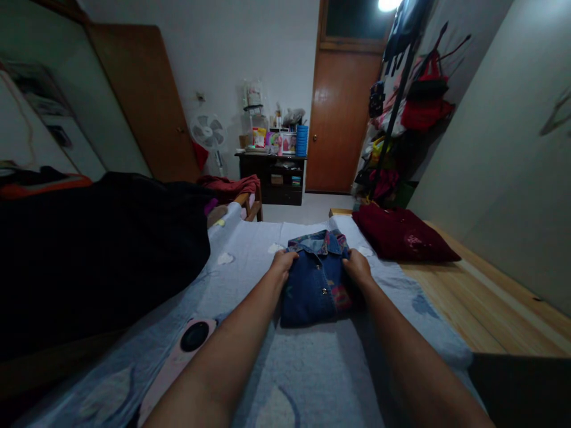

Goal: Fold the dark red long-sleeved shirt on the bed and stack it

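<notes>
A folded denim shirt (307, 291) with a patterned collar and metal buttons lies on the pale blue bed sheet (325, 368), its collar pointing away from me. My left hand (284, 263) grips its left edge just below the collar, thumb on top. On the opposite edge, my right hand (357, 266) holds the cloth in the same way. The fingers beneath the fabric are hidden on both sides. Left of my left forearm rests a pink phone (178, 356) with a round black camera part, partly covered by the arm.
A folded maroon garment (404, 235) sits on the wooden board (482, 297) at the right. Dark clothing (102, 249) is heaped on the left. Beyond the bed stand a fan (209, 132), a black cabinet (267, 193) and a wooden door (339, 119). Bags (426, 107) hang at the right.
</notes>
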`<state>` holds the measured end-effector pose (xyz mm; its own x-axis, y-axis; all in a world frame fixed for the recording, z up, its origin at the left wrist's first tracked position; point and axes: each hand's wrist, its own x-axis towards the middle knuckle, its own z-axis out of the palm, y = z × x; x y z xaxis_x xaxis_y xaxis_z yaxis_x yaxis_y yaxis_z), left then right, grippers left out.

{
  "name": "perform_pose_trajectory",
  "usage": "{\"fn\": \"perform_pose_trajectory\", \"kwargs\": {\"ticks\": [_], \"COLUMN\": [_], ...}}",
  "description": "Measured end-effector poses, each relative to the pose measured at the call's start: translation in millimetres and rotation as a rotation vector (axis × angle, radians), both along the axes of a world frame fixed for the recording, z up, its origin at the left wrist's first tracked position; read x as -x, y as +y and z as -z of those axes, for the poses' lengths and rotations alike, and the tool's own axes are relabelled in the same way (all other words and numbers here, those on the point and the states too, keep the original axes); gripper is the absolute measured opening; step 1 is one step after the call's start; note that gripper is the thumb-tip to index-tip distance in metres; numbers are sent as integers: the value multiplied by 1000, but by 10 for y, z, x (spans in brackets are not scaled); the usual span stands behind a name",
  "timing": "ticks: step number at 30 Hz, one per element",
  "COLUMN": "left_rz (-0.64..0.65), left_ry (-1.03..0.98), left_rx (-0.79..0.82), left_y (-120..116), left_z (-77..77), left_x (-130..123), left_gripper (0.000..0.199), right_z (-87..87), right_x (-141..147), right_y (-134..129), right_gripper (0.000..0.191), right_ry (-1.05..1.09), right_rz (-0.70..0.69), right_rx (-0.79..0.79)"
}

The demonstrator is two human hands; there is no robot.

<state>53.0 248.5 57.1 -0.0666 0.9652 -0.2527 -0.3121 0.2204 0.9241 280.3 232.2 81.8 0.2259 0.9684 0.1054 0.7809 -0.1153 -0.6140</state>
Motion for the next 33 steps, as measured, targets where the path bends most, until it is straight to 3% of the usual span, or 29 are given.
{"fn": "perform_pose_trajectory", "kwargs": {"ticks": [4,7,9,12,15,18,20,22,24,27,30,33], "left_rz": [58,127,200,295,373,563,708,772,695,421,220,151], "left_ry": [-105,-289,-339,-323,-158,135,372,606,798,866,670,531], "left_rx": [-70,-173,-180,-142,-99,-54,-22,-47,-185,-371,-248,-101], "left_y": [-165,-473,-724,-1078,-1358,-1564,-1655,-1692,-1657,-1464,-1170,-900], "left_z": [-269,-395,-384,-220,32,220,257,225,160,102,161,284], "left_x": [97,318,502,748,881,898,881,865,850,781,605,371], "left_gripper": [49,53,48,26,28,31,33,37,38,34,26,19], "right_z": [-229,-333,-319,-190,-40,8,-36,-124,-227,-330,-308,-200], "right_x": [7,2,2,2,1,14,25,23,2,-16,70,235], "right_y": [-92,-321,-511,-779,-980,-1116,-1177,-1199,-1159,-968,-718,-590], "right_gripper": [11,8,17,35,40,34,26,19,19,26,22,23], "right_ry": [190,548,764,909,796,483,315,262,277,141,-179,-248], "right_rz": [-158,-361,-481,-566,-602,-725,-892,-1046,-1087,-813,-520,-537], "right_rx": [-86,-156,-62,154,234,329,448,514,534,432,216,222]}}
